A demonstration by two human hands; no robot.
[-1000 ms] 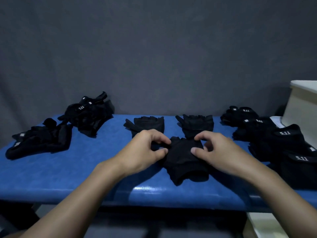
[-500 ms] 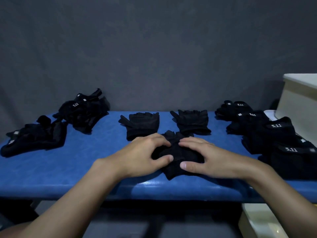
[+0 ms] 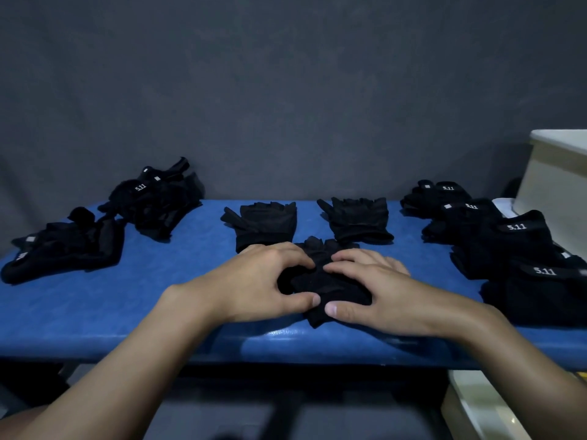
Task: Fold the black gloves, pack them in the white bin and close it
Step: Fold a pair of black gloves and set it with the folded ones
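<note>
Black glove [image 3: 320,282] lies doubled under both hands, pinned to the blue table [image 3: 152,296]: left hand [image 3: 263,281] and right hand [image 3: 371,290] press it with loosely spread fingers, gripping nothing. Folding looks nearly done; next it needs carrying to the white bin [image 3: 554,185] beyond the right hand

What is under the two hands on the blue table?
A black glove, pressed down by the left hand and right hand. Only its middle and fingertip end show; whatever lies beneath the palms is covered.
</note>
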